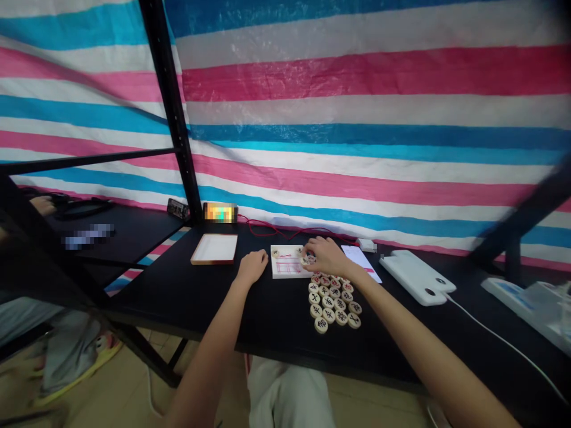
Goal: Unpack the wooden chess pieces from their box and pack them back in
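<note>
My right hand [325,254] is over the right side of a white board with red markings [289,266], its fingers closed on a round game piece [304,261]. Other pieces rest on the board's far corners, one of them at the left [275,254]. Several round pieces [328,302] with black or red characters lie in rows on the black table, below my right hand and forearm. My left hand [253,265] rests on the table left of the board, its fingers curled together; whether anything is inside them is hidden.
An open shallow box [215,248] lies at the left, with a lit phone [220,213] behind it. Right of the board are a white sheet [360,261], a white device [417,277] with a cable and a charger [367,245]. Another person's hand [43,205] shows far left.
</note>
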Motion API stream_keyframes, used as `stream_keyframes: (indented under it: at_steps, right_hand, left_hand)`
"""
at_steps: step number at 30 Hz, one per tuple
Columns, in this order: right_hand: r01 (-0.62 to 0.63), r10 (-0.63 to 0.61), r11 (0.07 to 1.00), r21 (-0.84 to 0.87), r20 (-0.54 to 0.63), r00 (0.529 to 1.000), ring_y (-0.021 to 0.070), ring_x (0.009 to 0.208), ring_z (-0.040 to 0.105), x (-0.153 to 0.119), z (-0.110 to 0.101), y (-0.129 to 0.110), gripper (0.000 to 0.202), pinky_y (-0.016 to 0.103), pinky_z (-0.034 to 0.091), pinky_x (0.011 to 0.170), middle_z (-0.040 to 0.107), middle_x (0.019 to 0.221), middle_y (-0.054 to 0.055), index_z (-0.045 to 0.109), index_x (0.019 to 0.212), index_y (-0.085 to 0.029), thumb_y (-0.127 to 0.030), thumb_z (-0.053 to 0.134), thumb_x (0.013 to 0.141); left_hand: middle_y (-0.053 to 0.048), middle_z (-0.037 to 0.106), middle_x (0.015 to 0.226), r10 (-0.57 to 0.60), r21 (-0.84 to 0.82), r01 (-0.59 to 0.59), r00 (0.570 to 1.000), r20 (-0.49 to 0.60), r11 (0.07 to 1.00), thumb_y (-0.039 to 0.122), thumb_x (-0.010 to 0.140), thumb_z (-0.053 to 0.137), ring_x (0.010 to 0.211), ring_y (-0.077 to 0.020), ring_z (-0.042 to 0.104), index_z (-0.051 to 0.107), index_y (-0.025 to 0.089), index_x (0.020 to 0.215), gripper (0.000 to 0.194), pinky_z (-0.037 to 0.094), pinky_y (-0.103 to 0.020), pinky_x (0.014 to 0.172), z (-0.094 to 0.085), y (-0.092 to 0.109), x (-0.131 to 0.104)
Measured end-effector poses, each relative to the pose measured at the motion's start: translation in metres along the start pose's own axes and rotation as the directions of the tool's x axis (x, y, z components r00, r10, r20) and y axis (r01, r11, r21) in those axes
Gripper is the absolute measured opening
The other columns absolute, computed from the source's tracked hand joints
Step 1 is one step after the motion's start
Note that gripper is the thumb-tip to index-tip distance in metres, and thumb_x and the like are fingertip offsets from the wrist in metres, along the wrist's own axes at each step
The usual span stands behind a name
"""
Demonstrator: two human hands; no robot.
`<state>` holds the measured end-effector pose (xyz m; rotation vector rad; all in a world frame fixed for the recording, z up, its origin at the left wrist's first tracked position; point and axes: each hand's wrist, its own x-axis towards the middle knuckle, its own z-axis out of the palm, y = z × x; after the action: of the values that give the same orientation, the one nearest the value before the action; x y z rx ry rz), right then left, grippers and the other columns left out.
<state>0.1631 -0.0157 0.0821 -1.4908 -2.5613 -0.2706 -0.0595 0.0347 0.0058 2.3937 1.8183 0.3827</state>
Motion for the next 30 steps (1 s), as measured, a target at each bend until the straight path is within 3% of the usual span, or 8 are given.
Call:
stream_keyframes:
  at_steps: [4, 8, 11, 13, 16, 18, 23, 30]
  right_hand:
    - [0.040, -0.040, 0.999, 0.018, 0.043, 0.998, 0.0184, 0.085, 0.046, -0.056, -0.006, -0.004, 0.018, 0.030, 0.031, 0.070, 0.056, 0.089, 0.004, 0.059, 0.085, -0.022, -0.034, 0.052, 0.075]
    - [-0.140, 0.127, 0.986, -0.095, -0.129, 0.983, 0.0233, 0.097, 0.042, -0.094, 0.003, -0.009, 0.029, 0.035, 0.029, 0.075, 0.051, 0.109, 0.009, 0.052, 0.107, -0.021, -0.031, 0.043, 0.082]
    - [-0.285, 0.272, 0.958, -0.035, -0.208, 0.940, 0.0225, 0.099, 0.043, -0.125, 0.006, -0.005, 0.031, 0.036, 0.030, 0.077, 0.051, 0.111, 0.008, 0.048, 0.113, -0.024, -0.033, 0.035, 0.086]
    - [-0.426, 0.412, 0.905, 0.003, -0.259, 0.873, 0.0232, 0.104, 0.042, -0.153, 0.008, 0.003, 0.034, 0.038, 0.030, 0.080, 0.049, 0.116, 0.007, 0.045, 0.116, -0.026, -0.036, 0.032, 0.086]
    - [-0.658, 0.638, 0.750, 0.068, -0.336, 0.693, 0.0263, 0.116, 0.033, -0.196, 0.020, 0.022, 0.041, 0.046, 0.028, 0.087, 0.039, 0.127, 0.009, 0.036, 0.123, -0.025, -0.040, 0.028, 0.086]
    - [-0.705, 0.708, 0.696, 0.138, -0.296, 0.641, 0.0268, 0.121, 0.027, -0.217, 0.029, 0.034, 0.045, 0.051, 0.026, 0.091, 0.036, 0.129, 0.010, 0.031, 0.126, -0.023, -0.042, 0.024, 0.086]
    - [-0.562, 0.598, 0.787, 0.256, -0.091, 0.796, 0.0222, 0.127, 0.017, -0.227, 0.036, 0.043, 0.043, 0.054, 0.014, 0.099, 0.031, 0.134, 0.005, 0.030, 0.126, -0.028, -0.044, 0.025, 0.086]
    - [-0.503, 0.564, 0.796, 0.337, -0.110, 0.818, 0.0190, 0.125, 0.022, -0.228, 0.025, 0.032, 0.040, 0.044, 0.020, 0.101, 0.037, 0.130, 0.006, 0.035, 0.123, -0.025, -0.040, 0.030, 0.087]
  left_hand:
    - [-0.007, 0.063, 0.089, 0.002, 0.001, -0.002, 1.000, -0.002, 1.000, 0.035, 0.086, 0.027, 0.082, -0.0189, 0.057, 0.055, 0.021, 0.092, 0.032, 0.038, -0.026, 0.067, 0.001, -0.002, 0.000]
    - [-0.007, 0.063, 0.089, -0.011, -0.016, 0.011, 1.000, -0.018, 1.000, 0.038, 0.085, 0.026, 0.082, -0.0193, 0.057, 0.056, 0.022, 0.093, 0.035, 0.038, -0.027, 0.067, 0.001, -0.003, 0.000]
    - [-0.006, 0.063, 0.089, 0.008, -0.016, -0.008, 1.000, -0.014, 1.000, 0.038, 0.085, 0.026, 0.081, -0.0191, 0.057, 0.056, 0.023, 0.093, 0.035, 0.038, -0.025, 0.066, 0.000, -0.003, 0.000]
    - [-0.006, 0.063, 0.089, -0.018, -0.004, 0.018, 1.000, 0.005, 1.000, 0.039, 0.084, 0.027, 0.081, -0.0188, 0.057, 0.056, 0.023, 0.094, 0.035, 0.039, -0.025, 0.065, 0.000, -0.002, 0.001]
    - [-0.007, 0.063, 0.089, -0.036, 0.015, 0.036, 0.999, 0.034, 0.999, 0.042, 0.083, 0.028, 0.080, -0.0194, 0.057, 0.056, 0.023, 0.095, 0.036, 0.039, -0.025, 0.065, 0.000, -0.002, 0.004]
    - [-0.007, 0.063, 0.088, -0.053, 0.035, 0.052, 0.998, 0.041, 0.998, 0.043, 0.082, 0.028, 0.080, -0.0207, 0.057, 0.057, 0.024, 0.095, 0.037, 0.039, -0.025, 0.064, 0.001, -0.002, 0.006]
    - [-0.008, 0.063, 0.090, -0.064, 0.054, 0.060, 0.995, 0.074, 0.997, 0.044, 0.081, 0.028, 0.080, -0.0221, 0.056, 0.056, 0.024, 0.097, 0.038, 0.038, -0.025, 0.061, 0.000, -0.003, 0.011]
    - [-0.005, 0.062, 0.091, -0.073, 0.134, 0.062, 0.994, 0.077, 0.989, 0.046, 0.082, 0.027, 0.076, -0.0191, 0.054, 0.054, 0.023, 0.100, 0.039, 0.034, -0.023, 0.059, -0.001, -0.003, 0.010]
